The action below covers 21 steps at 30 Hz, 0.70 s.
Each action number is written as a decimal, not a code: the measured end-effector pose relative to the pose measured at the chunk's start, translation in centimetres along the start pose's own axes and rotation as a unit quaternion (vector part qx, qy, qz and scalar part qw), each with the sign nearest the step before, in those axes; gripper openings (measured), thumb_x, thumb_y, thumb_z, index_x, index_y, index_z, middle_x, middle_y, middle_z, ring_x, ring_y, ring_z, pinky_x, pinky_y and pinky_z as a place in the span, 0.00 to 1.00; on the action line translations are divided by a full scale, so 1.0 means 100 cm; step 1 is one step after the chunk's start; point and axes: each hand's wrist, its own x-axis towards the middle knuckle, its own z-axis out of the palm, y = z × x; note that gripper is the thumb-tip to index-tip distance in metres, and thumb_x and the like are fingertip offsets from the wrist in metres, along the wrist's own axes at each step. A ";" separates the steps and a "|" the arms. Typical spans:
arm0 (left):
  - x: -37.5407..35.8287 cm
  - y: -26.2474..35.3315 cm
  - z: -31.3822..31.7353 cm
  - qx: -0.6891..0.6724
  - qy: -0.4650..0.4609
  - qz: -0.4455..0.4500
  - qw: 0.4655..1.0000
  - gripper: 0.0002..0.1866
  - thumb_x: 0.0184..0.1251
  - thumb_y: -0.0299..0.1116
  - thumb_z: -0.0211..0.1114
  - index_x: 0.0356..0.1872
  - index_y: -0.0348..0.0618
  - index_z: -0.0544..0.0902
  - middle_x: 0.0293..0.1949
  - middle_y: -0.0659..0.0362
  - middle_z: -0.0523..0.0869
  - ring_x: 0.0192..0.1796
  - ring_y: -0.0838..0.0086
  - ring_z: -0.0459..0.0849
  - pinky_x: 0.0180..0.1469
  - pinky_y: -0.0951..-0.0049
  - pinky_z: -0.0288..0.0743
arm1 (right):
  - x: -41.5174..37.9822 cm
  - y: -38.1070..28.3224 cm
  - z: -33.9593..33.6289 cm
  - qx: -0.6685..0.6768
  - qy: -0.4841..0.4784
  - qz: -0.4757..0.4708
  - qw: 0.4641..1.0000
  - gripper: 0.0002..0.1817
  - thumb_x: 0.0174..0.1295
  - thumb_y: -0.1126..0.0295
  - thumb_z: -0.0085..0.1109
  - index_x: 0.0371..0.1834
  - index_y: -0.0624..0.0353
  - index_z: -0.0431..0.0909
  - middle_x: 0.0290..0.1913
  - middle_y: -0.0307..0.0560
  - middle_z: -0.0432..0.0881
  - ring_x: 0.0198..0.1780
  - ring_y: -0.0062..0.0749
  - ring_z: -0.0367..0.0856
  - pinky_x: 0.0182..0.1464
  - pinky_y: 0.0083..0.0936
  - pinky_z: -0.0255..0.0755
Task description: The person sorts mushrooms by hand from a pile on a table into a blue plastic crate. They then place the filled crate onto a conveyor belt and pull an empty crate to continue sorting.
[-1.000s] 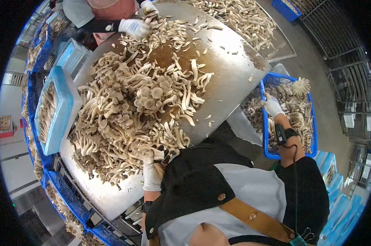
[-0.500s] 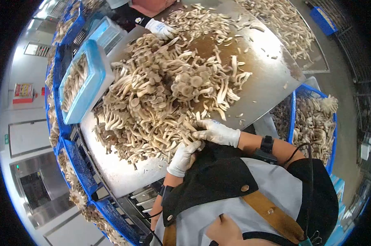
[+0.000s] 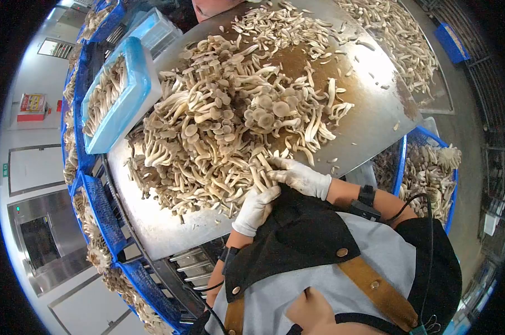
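Right hand (image 3: 302, 176) had come from the basket (image 3: 399, 173); with the left hand (image 3: 255, 211) it pinched mushrooms (image 3: 258, 160), likely light, soft, best held by stems (image 3: 258, 178).

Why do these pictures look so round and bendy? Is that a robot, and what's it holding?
No robot here! It's a person working with their own gloved hands. All the pictures come from one camera worn on their head, looking forward and down. The left hand holds a few mushrooms, and the right hand is up close against them. A big heap of mushrooms lies on the metal table. On the person's right is a blue basket with more mushrooms inside.
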 end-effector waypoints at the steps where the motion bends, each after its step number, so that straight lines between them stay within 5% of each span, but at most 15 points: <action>1: 0.001 -0.003 0.003 -0.001 0.017 0.026 1.000 0.29 0.64 0.22 0.64 0.66 0.39 0.65 0.52 0.60 0.77 0.52 0.75 0.78 0.58 0.72 0.72 | 0.003 -0.002 0.000 -0.064 0.035 -0.014 0.997 0.31 0.72 0.59 0.56 0.71 0.67 0.62 0.65 0.54 0.73 0.60 0.31 0.76 0.57 0.26 0.73; 5: 0.008 -0.001 -0.015 0.096 0.009 0.015 0.995 0.37 0.63 0.20 0.63 0.71 0.38 0.57 0.58 0.58 0.74 0.58 0.74 0.76 0.62 0.72 0.71 | 0.003 -0.001 0.006 0.043 0.066 0.001 0.997 0.30 0.69 0.59 0.59 0.67 0.67 0.64 0.61 0.54 0.75 0.48 0.31 0.79 0.35 0.23 0.77; 6: 0.005 0.006 -0.005 0.119 0.031 0.032 0.992 0.38 0.63 0.21 0.62 0.73 0.39 0.55 0.61 0.55 0.72 0.60 0.71 0.75 0.63 0.71 0.71 | 0.009 0.008 0.013 0.065 0.089 -0.008 0.994 0.29 0.66 0.58 0.61 0.64 0.65 0.67 0.58 0.57 0.76 0.48 0.38 0.79 0.42 0.29 0.76; 9: 0.000 0.012 -0.004 0.156 0.032 0.042 0.986 0.39 0.65 0.22 0.61 0.74 0.39 0.52 0.63 0.55 0.71 0.62 0.70 0.74 0.64 0.71 0.70 | 0.005 -0.003 0.013 -0.239 0.129 -0.104 0.957 0.30 0.61 0.60 0.63 0.63 0.64 0.70 0.56 0.60 0.76 0.52 0.47 0.78 0.53 0.36 0.72; 10: 0.000 0.010 -0.007 0.157 0.006 0.077 0.985 0.38 0.67 0.23 0.58 0.75 0.39 0.49 0.64 0.53 0.70 0.63 0.70 0.72 0.64 0.71 0.70 | 0.007 -0.005 0.016 -0.184 0.106 -0.065 0.975 0.29 0.57 0.61 0.63 0.61 0.63 0.71 0.53 0.63 0.75 0.57 0.54 0.74 0.61 0.39 0.66; 12: -0.004 0.015 -0.011 0.215 0.007 0.066 0.974 0.38 0.68 0.23 0.57 0.75 0.40 0.48 0.64 0.53 0.69 0.63 0.69 0.72 0.63 0.71 0.70 | 0.008 -0.016 0.018 -0.159 0.078 -0.040 0.983 0.29 0.60 0.66 0.64 0.63 0.65 0.69 0.55 0.54 0.73 0.55 0.36 0.72 0.57 0.32 0.69; 14: -0.010 0.018 -0.015 0.254 0.008 0.074 0.964 0.38 0.69 0.23 0.56 0.75 0.39 0.47 0.64 0.52 0.69 0.62 0.69 0.72 0.61 0.70 0.71 | 0.010 -0.020 0.026 -0.135 0.078 -0.051 0.986 0.28 0.61 0.65 0.64 0.62 0.66 0.69 0.54 0.54 0.73 0.55 0.36 0.72 0.56 0.31 0.69; 16: -0.015 0.017 -0.018 0.274 0.009 0.103 0.956 0.37 0.70 0.24 0.56 0.75 0.38 0.46 0.63 0.52 0.71 0.61 0.68 0.73 0.60 0.71 0.72 | 0.012 -0.016 0.039 -0.110 0.105 -0.099 0.983 0.28 0.60 0.58 0.62 0.58 0.67 0.71 0.52 0.62 0.75 0.57 0.53 0.74 0.61 0.37 0.66; 21: -0.025 0.018 -0.038 0.241 -0.003 0.091 0.966 0.38 0.70 0.24 0.57 0.75 0.39 0.46 0.58 0.53 0.74 0.58 0.69 0.75 0.59 0.71 0.72 | 0.024 -0.011 0.053 -0.177 0.088 -0.091 0.976 0.30 0.62 0.56 0.62 0.60 0.68 0.70 0.53 0.63 0.76 0.57 0.52 0.75 0.62 0.37 0.65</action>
